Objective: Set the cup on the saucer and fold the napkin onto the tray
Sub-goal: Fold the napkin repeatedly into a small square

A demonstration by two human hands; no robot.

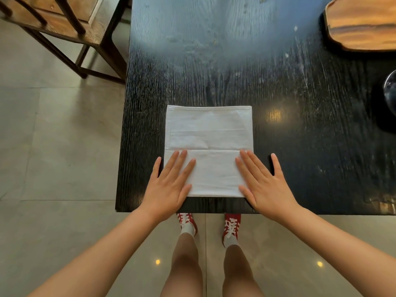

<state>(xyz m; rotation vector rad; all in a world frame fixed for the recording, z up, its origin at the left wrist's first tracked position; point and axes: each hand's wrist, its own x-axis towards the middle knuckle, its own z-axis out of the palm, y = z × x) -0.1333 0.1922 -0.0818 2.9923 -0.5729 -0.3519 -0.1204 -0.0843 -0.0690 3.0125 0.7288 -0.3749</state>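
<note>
We press napkin (209, 151) flat at table's (300, 146) near edge, left hand (169, 187) and right hand (265, 185) outstretched, gripping nothing. Tray (362, 24) lies far right corner; right hand nearer.

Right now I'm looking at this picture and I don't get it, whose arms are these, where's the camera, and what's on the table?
There is no machine here. A person wears a camera on the head, so the one picture looks down past their own arms to their legs and red sneakers.

On the black wooden table lies a white napkin, already partly folded, near the table's front edge. The left hand and the right hand both lie flat with straight fingers on its near corners, pressing it down. Nothing is gripped.

At the far right sits a wooden tray, partly out of frame, and a dark shiny object at the right edge that I cannot identify. A wooden chair stands at the left.
</note>
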